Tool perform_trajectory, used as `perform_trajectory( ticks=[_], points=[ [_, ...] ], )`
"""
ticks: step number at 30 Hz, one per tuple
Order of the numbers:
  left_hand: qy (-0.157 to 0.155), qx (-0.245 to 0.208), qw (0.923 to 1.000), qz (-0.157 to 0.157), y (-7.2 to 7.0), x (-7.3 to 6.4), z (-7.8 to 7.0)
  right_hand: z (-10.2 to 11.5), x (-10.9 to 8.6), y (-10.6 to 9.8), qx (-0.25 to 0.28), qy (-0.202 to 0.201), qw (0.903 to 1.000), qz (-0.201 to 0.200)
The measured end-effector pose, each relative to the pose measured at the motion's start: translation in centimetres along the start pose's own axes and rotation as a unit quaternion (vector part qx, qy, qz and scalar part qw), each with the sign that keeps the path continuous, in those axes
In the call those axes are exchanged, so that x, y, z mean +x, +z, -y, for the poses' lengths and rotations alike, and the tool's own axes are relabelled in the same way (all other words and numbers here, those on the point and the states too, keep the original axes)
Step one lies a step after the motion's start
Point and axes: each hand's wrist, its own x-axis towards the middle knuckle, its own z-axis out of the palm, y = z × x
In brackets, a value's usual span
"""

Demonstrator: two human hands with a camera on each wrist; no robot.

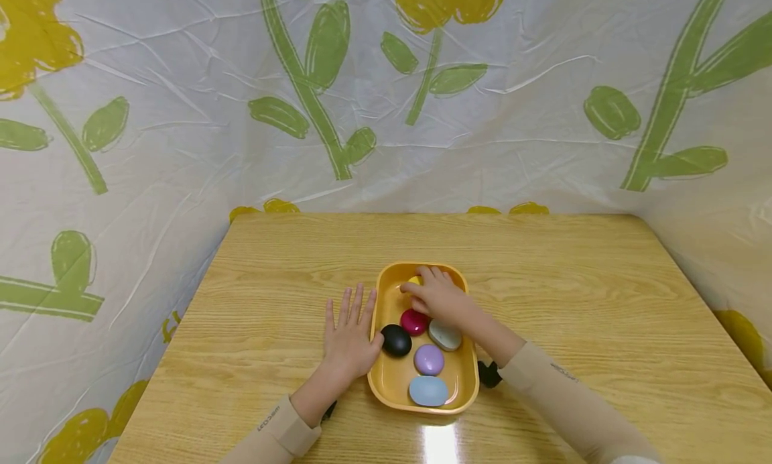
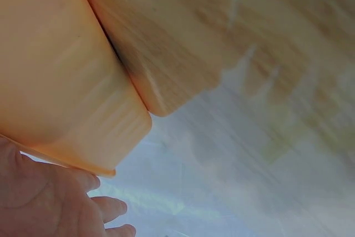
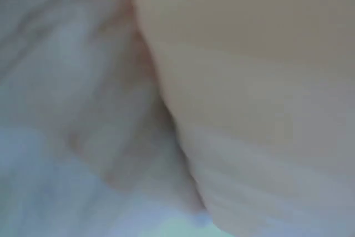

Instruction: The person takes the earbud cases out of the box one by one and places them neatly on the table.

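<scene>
A yellow-orange tray (image 1: 380,398) stands on the wooden table and holds several smooth, rounded pebble-like pieces. At its far end my right hand (image 1: 439,295) reaches in, fingers bent round a yellow rounded piece (image 1: 415,280), mostly covered by the hand. Nearby lie a magenta piece (image 1: 413,322) and a grey piece (image 1: 445,335). My left hand (image 1: 350,343) is spread beside the tray's left wall, its thumb at the rim by a black piece (image 1: 396,341). In the left wrist view, fingers (image 2: 111,208) show beside the tray's outer wall (image 2: 72,81). The right wrist view is blurred.
Toward the tray's near end are a lavender piece (image 1: 429,360) and a light blue piece (image 1: 429,391). The wooden table (image 1: 573,283) extends on both sides. A white sheet with flower prints (image 1: 512,129) hangs behind and along the sides.
</scene>
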Motion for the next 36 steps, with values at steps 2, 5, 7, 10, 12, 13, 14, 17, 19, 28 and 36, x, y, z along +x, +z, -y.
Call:
perform_trajectory(
  ticks=[2,5,7,10,12,13,14,17,19,28,36],
  points=[
    [0.000,-0.003,1.0000,0.000,0.0,0.0,0.0,-0.2,-0.2,-0.8,-0.005,-0.004,0.9997,-0.023],
    [0.000,-0.007,1.0000,-0.003,0.0,0.0,0.0,-0.7,-0.5,-2.1,-0.017,-0.005,0.9982,-0.058],
    [0.001,-0.008,1.0000,-0.004,-0.1,0.0,0.1,-1.2,-0.7,-2.9,-0.018,0.004,0.9970,-0.075],
    [0.002,-0.007,1.0000,-0.004,-0.1,0.0,0.0,-2.3,-1.5,-4.1,-0.019,0.028,0.9949,-0.095],
    [0.002,-0.006,1.0000,-0.002,-0.1,0.0,0.0,-3.1,-2.2,-4.6,-0.017,0.045,0.9933,-0.105],
    [0.001,-0.006,1.0000,-0.001,-0.1,0.0,0.0,-3.6,-2.5,-4.8,-0.017,0.052,0.9923,-0.111],
    [0.001,-0.006,1.0000,-0.001,-0.2,0.0,0.0,-4.0,-2.9,-4.9,-0.020,0.058,0.9914,-0.116],
    [0.000,-0.004,1.0000,0.000,-0.2,-0.1,0.0,-5.3,-4.0,-5.0,-0.029,0.071,0.9888,-0.128],
    [0.000,-0.005,1.0000,-0.001,-0.2,-0.1,0.0,-5.9,-4.7,-4.8,-0.030,0.082,0.9881,-0.127],
    [0.000,-0.007,1.0000,-0.001,-0.1,-0.2,0.0,-7.5,-7.4,-3.0,-0.027,0.134,0.9882,-0.069],
    [-0.002,-0.006,1.0000,0.002,-0.1,0.0,0.0,-8.2,-8.6,-1.6,-0.007,0.188,0.9821,-0.011]
  ],
)
